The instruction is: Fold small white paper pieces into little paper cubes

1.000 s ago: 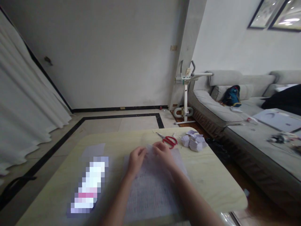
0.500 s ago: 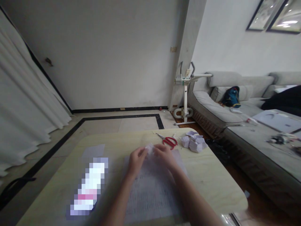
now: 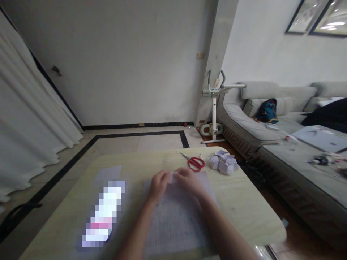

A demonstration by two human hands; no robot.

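Between my fingertips is a small piece of white paper [image 3: 174,177], held from both sides. My left hand [image 3: 159,185] pinches its left edge, and my right hand [image 3: 188,180] grips it on the right. Under both hands and forearms lies a large printed sheet [image 3: 176,224], flat on the wooden table. Red-handled scissors [image 3: 195,164] rest just beyond my right hand, blades pointing to the far left. Several folded paper shapes [image 3: 223,162] sit in a cluster right of the scissors. My fingers hide part of the small paper.
The pale table [image 3: 244,206] has rounded corners. On its left lie a pixelated, phone-like bright object [image 3: 104,213] and a blank paper piece [image 3: 108,173]. Beyond stand an exercise machine [image 3: 214,108], a grey sofa [image 3: 260,126] and a white curtain [image 3: 35,119].
The small paper was raised and tilted up between my fingers; now it is lower and flatter, close to the sheet. Both hands have come down slightly and keep their grip.
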